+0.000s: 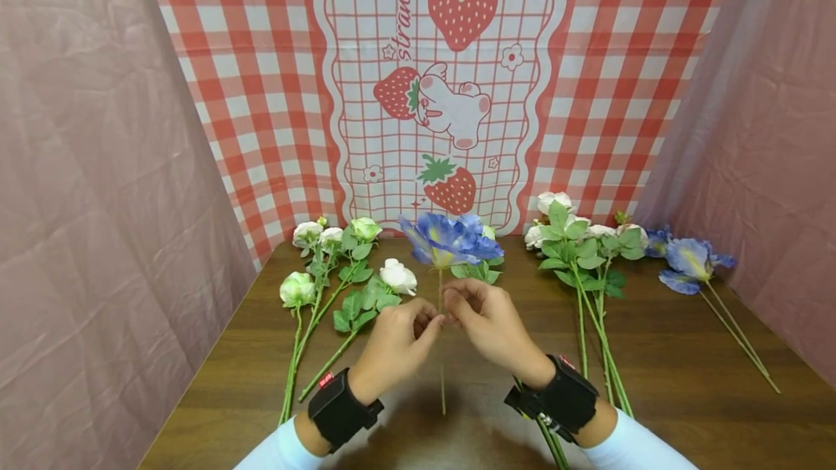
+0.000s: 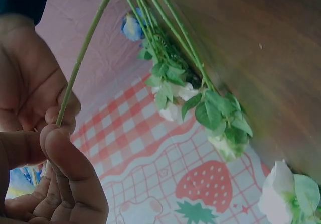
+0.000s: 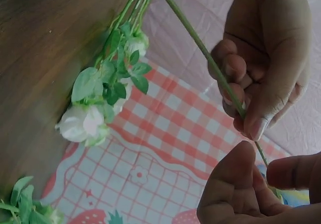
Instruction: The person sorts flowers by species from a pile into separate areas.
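Observation:
A blue iris-like flower (image 1: 451,238) with ruffled petals and a yellowish base stands upright between both hands, above the wooden table. My left hand (image 1: 400,339) pinches its thin stem (image 1: 443,376) between thumb and fingertips. A little higher, just under the bloom, my right hand (image 1: 486,321) has thumb and fingers curled about the stem. The right wrist view shows the stem passing between the right hand's (image 3: 233,189) fingertip and thumb, with the left hand (image 3: 273,58) gripping lower down. In the left wrist view the bloom is mostly hidden behind the left hand (image 2: 65,179).
White and pale green roses (image 1: 332,239) lie at the left, with a single white rose (image 1: 398,276) nearer the hands. More white roses (image 1: 555,203) lie right of centre. Blue flowers (image 1: 691,258) rest at the far right. A strawberry-print cloth (image 1: 451,104) hangs behind the table (image 1: 215,412).

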`<state>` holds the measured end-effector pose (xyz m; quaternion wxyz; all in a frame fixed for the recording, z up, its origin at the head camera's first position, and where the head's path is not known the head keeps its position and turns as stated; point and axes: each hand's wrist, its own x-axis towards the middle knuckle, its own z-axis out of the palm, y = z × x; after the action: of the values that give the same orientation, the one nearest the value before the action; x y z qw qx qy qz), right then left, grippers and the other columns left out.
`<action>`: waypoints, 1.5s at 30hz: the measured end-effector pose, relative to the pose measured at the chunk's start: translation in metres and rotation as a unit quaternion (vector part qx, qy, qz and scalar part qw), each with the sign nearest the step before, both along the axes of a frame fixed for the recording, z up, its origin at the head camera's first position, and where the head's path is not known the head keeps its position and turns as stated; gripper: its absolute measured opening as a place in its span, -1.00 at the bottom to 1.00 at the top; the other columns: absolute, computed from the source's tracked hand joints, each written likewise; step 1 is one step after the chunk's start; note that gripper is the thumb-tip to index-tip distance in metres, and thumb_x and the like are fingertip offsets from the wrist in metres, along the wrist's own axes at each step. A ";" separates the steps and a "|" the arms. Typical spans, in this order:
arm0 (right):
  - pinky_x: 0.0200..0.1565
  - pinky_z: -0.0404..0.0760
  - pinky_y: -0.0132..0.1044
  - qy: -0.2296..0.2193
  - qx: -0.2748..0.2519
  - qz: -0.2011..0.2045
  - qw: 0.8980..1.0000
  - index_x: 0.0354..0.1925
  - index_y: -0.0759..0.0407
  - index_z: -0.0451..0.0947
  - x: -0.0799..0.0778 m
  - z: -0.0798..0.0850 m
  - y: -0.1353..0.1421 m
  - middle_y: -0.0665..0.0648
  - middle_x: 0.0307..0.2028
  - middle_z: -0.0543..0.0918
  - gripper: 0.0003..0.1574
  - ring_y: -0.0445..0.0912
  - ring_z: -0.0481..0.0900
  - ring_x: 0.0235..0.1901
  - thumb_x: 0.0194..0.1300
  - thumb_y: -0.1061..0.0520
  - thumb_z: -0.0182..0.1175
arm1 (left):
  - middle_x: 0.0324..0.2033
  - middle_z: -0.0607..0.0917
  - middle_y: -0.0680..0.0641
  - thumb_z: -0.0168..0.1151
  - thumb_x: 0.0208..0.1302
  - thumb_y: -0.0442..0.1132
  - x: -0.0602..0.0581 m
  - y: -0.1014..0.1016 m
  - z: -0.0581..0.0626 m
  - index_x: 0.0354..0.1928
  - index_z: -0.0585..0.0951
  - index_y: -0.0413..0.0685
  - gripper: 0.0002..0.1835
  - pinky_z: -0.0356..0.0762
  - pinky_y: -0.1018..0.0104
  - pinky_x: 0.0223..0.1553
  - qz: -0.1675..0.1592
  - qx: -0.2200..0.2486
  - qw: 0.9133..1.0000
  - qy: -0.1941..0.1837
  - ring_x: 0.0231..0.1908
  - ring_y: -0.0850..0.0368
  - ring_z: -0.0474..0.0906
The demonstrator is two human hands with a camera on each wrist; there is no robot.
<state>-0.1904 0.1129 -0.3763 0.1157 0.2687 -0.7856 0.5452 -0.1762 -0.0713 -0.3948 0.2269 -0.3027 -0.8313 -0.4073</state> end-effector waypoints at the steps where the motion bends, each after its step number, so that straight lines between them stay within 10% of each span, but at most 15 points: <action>1: -0.43 0.57 -0.32 0.006 0.009 -0.008 1.000 -0.05 0.29 0.66 0.001 0.000 0.000 0.12 -0.42 0.66 -0.81 -0.15 0.60 -0.46 0.53 0.22 0.14 | -0.57 0.65 0.09 0.33 0.36 -0.35 0.000 -0.001 0.001 -0.32 0.68 -0.14 -0.93 0.49 0.47 -0.51 0.002 0.004 1.000 0.000 -0.59 0.39 0.46; 18: -0.24 0.70 -0.30 0.003 0.069 0.018 0.997 -0.04 0.21 0.61 0.003 -0.007 -0.006 0.06 -0.23 0.73 -0.73 -0.17 0.71 -0.30 0.31 0.25 0.41 | -0.52 0.69 0.08 0.30 0.41 -0.29 -0.003 -0.008 0.005 -0.30 0.68 -0.11 -0.91 0.54 0.40 -0.52 0.044 0.083 0.995 -0.016 -0.57 0.34 0.54; 33: -0.35 0.68 -0.34 0.097 0.069 0.005 0.993 -0.16 0.19 0.71 0.007 -0.015 -0.013 0.02 -0.35 0.78 -0.89 -0.25 0.70 -0.42 0.32 0.27 0.39 | -0.51 0.70 0.05 0.33 0.40 -0.28 -0.005 -0.006 0.004 -0.29 0.69 -0.12 -0.91 0.57 0.38 -0.50 0.052 0.124 0.991 0.001 -0.56 0.31 0.55; 40: -0.39 0.64 -0.36 0.179 0.068 -0.028 0.981 -0.19 0.25 0.73 0.001 -0.009 -0.007 0.08 -0.35 0.78 -0.88 -0.25 0.67 -0.43 0.26 0.35 0.41 | -0.53 0.72 0.00 0.27 0.45 -0.27 -0.011 -0.012 0.005 -0.24 0.70 -0.16 -0.88 0.58 0.40 -0.50 0.041 0.100 0.994 0.015 -0.57 0.31 0.58; 45: -0.42 0.60 -0.37 0.217 0.069 -0.067 0.971 -0.16 0.26 0.74 -0.006 0.004 0.008 0.08 -0.34 0.77 -0.85 -0.24 0.63 -0.45 0.28 0.36 0.39 | -0.52 0.68 0.09 0.33 0.38 -0.32 -0.017 -0.025 0.007 -0.26 0.72 -0.11 -0.95 0.53 0.39 -0.47 0.074 -0.016 0.997 0.012 -0.56 0.33 0.53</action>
<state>-0.1963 0.1207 -0.3720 0.3013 0.3348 -0.7935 0.4093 -0.1931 -0.0966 -0.3877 0.2621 -0.2485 -0.8550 -0.3723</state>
